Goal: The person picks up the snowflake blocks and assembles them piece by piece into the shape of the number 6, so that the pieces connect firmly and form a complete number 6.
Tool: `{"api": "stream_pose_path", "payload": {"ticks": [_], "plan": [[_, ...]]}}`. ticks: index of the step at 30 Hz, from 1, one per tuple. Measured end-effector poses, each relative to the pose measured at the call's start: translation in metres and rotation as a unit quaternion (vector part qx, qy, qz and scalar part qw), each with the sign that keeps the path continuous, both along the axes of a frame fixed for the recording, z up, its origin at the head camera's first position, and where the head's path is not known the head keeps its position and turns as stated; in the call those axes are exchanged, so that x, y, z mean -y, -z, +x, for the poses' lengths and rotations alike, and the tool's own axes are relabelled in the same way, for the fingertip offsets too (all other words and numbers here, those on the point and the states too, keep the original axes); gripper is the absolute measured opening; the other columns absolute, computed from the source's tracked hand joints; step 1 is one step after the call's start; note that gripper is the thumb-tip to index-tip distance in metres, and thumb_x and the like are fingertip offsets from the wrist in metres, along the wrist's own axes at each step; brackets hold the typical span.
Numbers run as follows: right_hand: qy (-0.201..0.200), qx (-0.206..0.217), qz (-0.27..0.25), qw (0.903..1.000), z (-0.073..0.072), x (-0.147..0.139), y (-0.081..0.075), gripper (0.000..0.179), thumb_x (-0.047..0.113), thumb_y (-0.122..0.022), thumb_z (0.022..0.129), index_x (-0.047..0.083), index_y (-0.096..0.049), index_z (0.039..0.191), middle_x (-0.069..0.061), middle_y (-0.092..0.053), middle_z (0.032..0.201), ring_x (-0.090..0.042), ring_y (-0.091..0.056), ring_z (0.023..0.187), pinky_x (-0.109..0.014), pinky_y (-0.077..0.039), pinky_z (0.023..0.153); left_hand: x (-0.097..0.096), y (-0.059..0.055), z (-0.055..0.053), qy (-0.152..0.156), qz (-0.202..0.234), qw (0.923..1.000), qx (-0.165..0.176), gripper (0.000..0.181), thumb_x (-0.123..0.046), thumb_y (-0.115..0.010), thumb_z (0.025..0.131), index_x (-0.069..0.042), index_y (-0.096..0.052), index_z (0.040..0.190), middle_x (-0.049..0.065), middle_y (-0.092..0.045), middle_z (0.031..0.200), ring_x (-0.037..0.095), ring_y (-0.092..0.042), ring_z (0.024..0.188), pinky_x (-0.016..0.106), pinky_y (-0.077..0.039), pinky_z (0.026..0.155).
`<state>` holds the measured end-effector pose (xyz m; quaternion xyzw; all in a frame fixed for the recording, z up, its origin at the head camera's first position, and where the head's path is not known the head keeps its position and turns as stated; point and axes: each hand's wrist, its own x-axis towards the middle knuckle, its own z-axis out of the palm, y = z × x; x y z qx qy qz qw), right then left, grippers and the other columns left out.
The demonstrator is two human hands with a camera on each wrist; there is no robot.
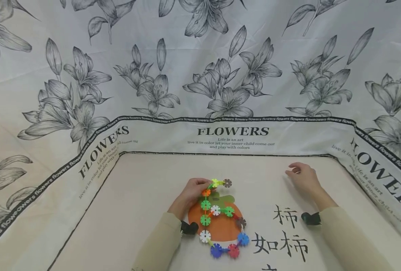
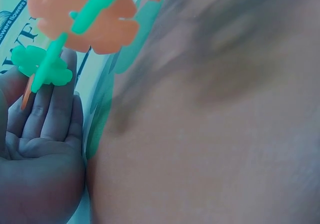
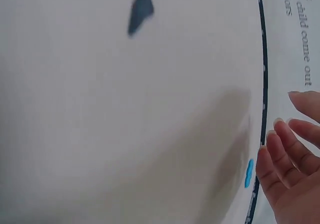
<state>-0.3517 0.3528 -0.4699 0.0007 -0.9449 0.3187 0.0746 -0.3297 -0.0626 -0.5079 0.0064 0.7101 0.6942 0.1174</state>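
Notched plastic snowflake discs in many colors, linked edge to edge, make up a chain (image 1: 205, 219) with a closed loop at its lower end. My left hand (image 1: 193, 192) pinches this chain near its upper end, between thumb and fingers. Close up in the left wrist view, a green disc (image 2: 61, 76) lies at the fingers, with a large orange disc (image 2: 107, 27) beyond. A brown disc (image 1: 227, 183) ends the chain at top right. My right hand (image 1: 303, 176) hovers off to the right, fingers loosely bent, holding nothing. A small blue piece (image 3: 248, 173) appears beside its fingertips.
Under the chain, the pale table cloth (image 1: 146, 188) carries a printed orange persimmon (image 1: 217, 229) with green leaves. Black brush characters (image 1: 280, 242) are printed to its right. Flower-patterned fabric walls (image 1: 231, 90) rise at the back and both sides.
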Motion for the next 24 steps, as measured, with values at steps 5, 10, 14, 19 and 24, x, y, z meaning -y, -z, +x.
{"api": "stream_pose_path", "payload": {"ticks": [5,10,14,19,24], "plan": [[0.056,0.014,0.009,0.9983,-0.009,-0.029,0.006,0.051,0.021,-0.059,0.102,-0.012,-0.045,0.139,-0.034,-0.054,0.12,-0.048,-0.055,0.105,-0.057,-0.048,0.083,-0.001,-0.001,0.0,0.0,0.002,1.0,0.004,0.021,-0.019,-0.068,0.1,-0.001,-0.076,0.107,0.008,-0.073,0.106,0.014,-0.068,0.093,0.029,-0.056,0.083],[0.123,0.068,0.0,0.99,-0.017,-0.045,0.017,0.06,0.022,-0.056,0.102,-0.014,-0.036,0.145,-0.039,-0.047,0.128,-0.052,-0.05,0.113,-0.061,-0.047,0.092,0.0,-0.001,0.001,-0.001,0.002,1.0,0.008,0.021,-0.019,-0.067,0.101,-0.001,-0.076,0.108,0.008,-0.074,0.103,0.014,-0.069,0.091,0.029,-0.057,0.083],[0.142,0.082,0.001,0.9864,-0.021,-0.051,0.023,0.06,0.026,-0.053,0.104,-0.012,-0.036,0.146,-0.04,-0.043,0.136,-0.055,-0.046,0.122,-0.064,-0.043,0.099,0.001,0.0,0.001,0.004,0.0,1.0,0.006,0.022,-0.02,-0.067,0.101,-0.001,-0.076,0.108,0.009,-0.075,0.103,0.015,-0.069,0.093,0.029,-0.056,0.084],[0.137,0.08,0.015,0.9873,-0.021,-0.05,0.023,0.054,0.029,-0.053,0.105,-0.008,-0.045,0.143,-0.036,-0.048,0.133,-0.052,-0.05,0.117,-0.064,-0.043,0.096,0.001,0.0,0.001,0.007,0.0,1.0,-0.004,0.023,-0.021,-0.068,0.1,-0.001,-0.076,0.108,0.009,-0.075,0.103,0.015,-0.069,0.094,0.03,-0.056,0.085],[0.145,0.094,0.011,0.9849,-0.022,-0.047,0.02,0.052,0.028,-0.055,0.105,-0.011,-0.048,0.137,-0.035,-0.051,0.129,-0.051,-0.051,0.115,-0.062,-0.044,0.095,0.002,-0.002,0.001,0.009,0.002,1.0,-0.001,0.023,-0.02,-0.067,0.101,-0.001,-0.075,0.109,0.009,-0.075,0.102,0.015,-0.07,0.092,0.03,-0.057,0.085]]}}
